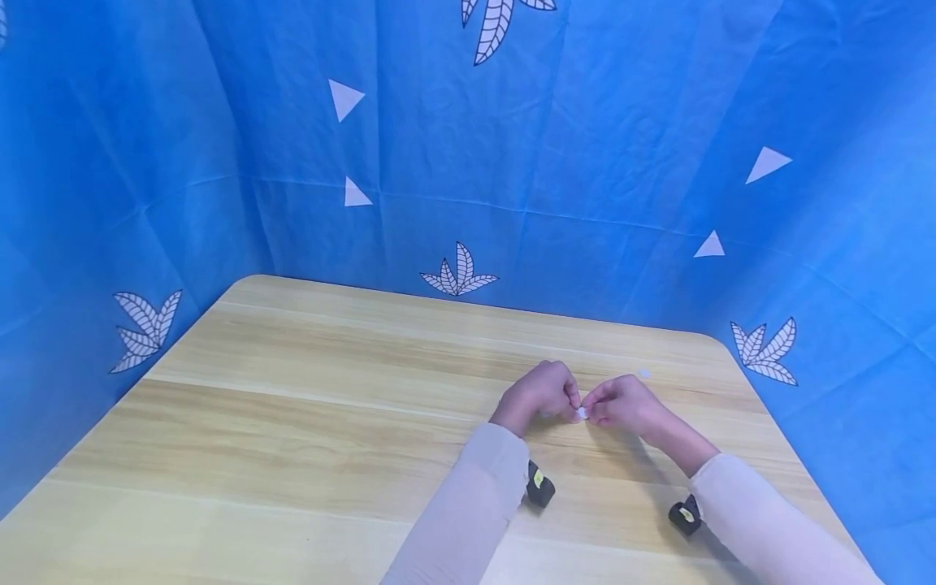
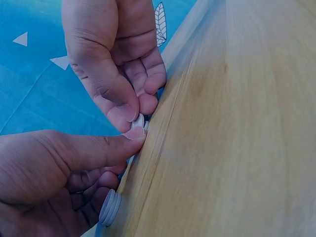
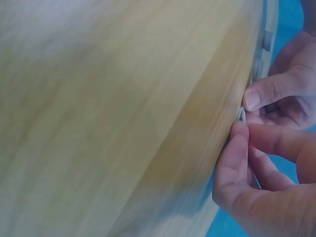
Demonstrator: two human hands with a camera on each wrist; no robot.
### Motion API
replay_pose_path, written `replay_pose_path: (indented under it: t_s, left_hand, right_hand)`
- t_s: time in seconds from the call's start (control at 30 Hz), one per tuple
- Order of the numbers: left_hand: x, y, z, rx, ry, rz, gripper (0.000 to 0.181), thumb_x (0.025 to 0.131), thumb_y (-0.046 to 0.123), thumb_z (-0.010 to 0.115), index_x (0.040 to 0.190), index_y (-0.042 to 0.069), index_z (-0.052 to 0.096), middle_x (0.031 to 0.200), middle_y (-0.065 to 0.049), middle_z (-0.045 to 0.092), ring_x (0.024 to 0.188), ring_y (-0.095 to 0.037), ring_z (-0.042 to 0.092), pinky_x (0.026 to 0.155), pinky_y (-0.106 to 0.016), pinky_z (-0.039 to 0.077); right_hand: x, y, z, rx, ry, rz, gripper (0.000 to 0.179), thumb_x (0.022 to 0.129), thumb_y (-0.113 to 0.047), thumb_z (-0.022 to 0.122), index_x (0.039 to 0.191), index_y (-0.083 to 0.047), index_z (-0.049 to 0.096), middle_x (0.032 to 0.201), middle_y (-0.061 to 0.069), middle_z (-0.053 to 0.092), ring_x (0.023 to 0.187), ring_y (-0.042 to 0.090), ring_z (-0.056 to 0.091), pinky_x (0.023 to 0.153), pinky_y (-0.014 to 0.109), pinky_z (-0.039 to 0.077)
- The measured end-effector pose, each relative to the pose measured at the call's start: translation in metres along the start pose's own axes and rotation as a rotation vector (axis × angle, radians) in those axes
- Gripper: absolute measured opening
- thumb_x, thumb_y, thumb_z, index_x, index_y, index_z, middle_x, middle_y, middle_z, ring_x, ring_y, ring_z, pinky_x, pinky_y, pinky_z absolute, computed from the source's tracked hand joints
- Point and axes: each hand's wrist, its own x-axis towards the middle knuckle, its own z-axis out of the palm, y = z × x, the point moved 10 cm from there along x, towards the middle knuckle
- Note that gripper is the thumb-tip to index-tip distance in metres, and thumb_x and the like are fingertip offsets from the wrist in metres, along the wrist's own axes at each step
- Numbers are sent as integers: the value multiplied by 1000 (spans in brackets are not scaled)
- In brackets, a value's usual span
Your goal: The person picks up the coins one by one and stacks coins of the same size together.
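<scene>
A small white round disc (image 1: 582, 413) is between the fingertips of both hands, just above the table. My left hand (image 1: 543, 394) pinches it from the left. From the right, my right hand (image 1: 625, 404) pinches it too. In the left wrist view, the disc (image 2: 138, 121) is partly covered by the thumbs; the left hand (image 2: 54, 170) is lower left and the right hand (image 2: 116, 54) above. A stack of several white discs (image 2: 109, 207) rests on the table beside the left hand. Fingers mostly hide the held disc (image 3: 242, 114) in the right wrist view.
Another small whitish piece (image 1: 643, 373) lies on the table beyond the right hand. The wooden table (image 1: 256, 439) stretches out to the left. A blue patterned curtain (image 1: 453, 146) stands around its back and sides. A black wrist camera (image 1: 539, 486) sits by the left sleeve.
</scene>
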Motion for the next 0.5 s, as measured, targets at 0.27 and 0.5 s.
replay_pose_path:
  t_s: [0.27, 0.5]
  left_hand:
    - [0, 1, 0, -13, -5, 1, 14, 72, 15, 83, 74, 18, 70, 71, 7, 60, 65, -9, 50, 58, -22, 44]
    - [0, 1, -1, 5, -9, -2, 13, 73, 16, 83, 74, 19, 70, 69, 6, 59, 64, -9, 49, 57, -22, 43]
  right_hand:
    - [1, 3, 1, 42, 2, 47, 18, 78, 8, 62, 96, 10, 66, 86, 14, 68, 79, 20, 64, 73, 34, 55]
    - [0, 6, 0, 96, 13, 70, 18, 82, 9, 61, 99, 11, 65, 88, 16, 69, 81, 22, 66, 73, 36, 55]
